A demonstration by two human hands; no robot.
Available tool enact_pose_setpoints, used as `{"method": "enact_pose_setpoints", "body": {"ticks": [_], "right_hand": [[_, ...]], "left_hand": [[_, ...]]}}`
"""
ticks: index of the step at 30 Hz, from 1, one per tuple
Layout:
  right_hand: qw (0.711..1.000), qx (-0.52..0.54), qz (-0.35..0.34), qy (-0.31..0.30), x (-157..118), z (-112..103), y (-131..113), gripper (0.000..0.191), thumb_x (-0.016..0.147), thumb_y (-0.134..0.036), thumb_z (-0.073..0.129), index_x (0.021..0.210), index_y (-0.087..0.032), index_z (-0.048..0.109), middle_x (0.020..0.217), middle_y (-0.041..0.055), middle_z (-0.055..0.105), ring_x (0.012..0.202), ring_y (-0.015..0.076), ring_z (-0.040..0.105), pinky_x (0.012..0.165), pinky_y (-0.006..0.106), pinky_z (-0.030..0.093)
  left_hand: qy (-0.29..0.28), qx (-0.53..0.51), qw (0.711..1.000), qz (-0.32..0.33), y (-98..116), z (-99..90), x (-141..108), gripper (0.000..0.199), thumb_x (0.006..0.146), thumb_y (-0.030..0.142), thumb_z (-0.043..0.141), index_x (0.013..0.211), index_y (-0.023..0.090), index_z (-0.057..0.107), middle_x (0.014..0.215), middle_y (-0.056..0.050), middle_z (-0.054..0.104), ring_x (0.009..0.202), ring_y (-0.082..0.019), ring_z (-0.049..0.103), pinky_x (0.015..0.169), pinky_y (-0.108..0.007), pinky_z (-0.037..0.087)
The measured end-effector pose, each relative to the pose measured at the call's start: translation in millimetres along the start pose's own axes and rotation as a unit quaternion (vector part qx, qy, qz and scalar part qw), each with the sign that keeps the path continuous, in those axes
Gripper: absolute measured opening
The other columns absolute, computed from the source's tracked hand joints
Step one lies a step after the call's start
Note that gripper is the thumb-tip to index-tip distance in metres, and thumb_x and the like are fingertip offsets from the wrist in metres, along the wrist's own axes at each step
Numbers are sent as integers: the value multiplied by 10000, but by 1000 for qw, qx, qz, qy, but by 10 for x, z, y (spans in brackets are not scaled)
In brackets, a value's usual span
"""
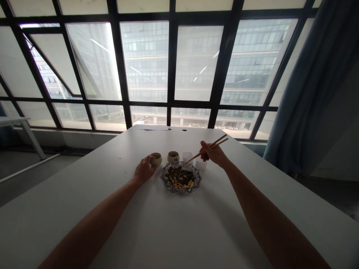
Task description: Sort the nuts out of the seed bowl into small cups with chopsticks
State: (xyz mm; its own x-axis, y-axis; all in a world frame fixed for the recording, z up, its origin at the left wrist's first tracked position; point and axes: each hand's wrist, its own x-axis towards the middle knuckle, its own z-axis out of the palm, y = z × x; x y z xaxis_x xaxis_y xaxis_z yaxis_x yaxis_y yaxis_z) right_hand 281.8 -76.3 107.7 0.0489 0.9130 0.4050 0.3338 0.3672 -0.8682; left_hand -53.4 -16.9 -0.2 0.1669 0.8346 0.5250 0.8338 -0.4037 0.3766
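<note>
The bowl's (181, 192) twelve-o'clock bits (183, 172) may slip — thin chopsticks (192, 159).
My right fingers (205, 146) pinch these; left fingers (147, 160) clasp a cup (157, 160).

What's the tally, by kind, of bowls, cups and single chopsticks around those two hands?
Glass bowl: 1
Pale round cups: 2
Clear cups: 2
Chopsticks: 2
Total: 7

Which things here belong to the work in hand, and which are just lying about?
In the work:
chopsticks, held in the right hand
glass bowl of mixed pieces, at their tips
pale cup, held in the left hand
probably the second pale cup and clear cups, being beside the bowl

Lying about:
paper, beyond the cups
side table, far left
blue curtain, right
</note>
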Motion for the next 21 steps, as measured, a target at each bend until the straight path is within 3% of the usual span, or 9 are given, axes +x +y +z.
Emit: {"method": "enact_pose_setpoints", "body": {"ticks": [8, 15, 17, 21], "right_hand": [[997, -41, -6, -69, -57, 239, 26, 601, 740, -737, 694, 637, -145, 675, 516, 45, 670, 375, 106, 593, 349, 179, 430], [972, -22, 31, -232, -132, 306, -92, 520, 695, -637, 791, 601, -139, 671, 526, 46, 694, 421, 120, 622, 410, 192, 480], [970, -20, 37, -240, -142, 269, -165, 555, 711, -680, 753, 608, -139, 682, 517, 52, 693, 426, 129, 631, 413, 196, 478], [982, -26, 18, -186, -149, 122, -320, 635, 767, -756, 649, 597, -145, 680, 478, 57, 664, 392, 126, 601, 401, 205, 462]], "left_hand": [[7, 2, 1000, 7, -23, 21, 10, 329, 851, 234, 650, 1158, 223, 535, 1255, -106, 670, 1161, -281, 630, 941, -394, 534], [7, 2, 1000, 7, -3, 16, 4, 334, 839, 224, 662, 1150, 216, 541, 1239, -112, 669, 1159, -290, 633, 939, -396, 537], [6, 1, 1000, 6, -1, 19, 6, 339, 833, 214, 665, 1149, 226, 542, 1239, -107, 670, 1160, -291, 631, 940, -399, 538], [5, -1, 1000, 5, -3, 24, 7, 345, 831, 213, 667, 1152, 241, 544, 1246, -102, 667, 1170, -287, 627, 940, -392, 538]]}}
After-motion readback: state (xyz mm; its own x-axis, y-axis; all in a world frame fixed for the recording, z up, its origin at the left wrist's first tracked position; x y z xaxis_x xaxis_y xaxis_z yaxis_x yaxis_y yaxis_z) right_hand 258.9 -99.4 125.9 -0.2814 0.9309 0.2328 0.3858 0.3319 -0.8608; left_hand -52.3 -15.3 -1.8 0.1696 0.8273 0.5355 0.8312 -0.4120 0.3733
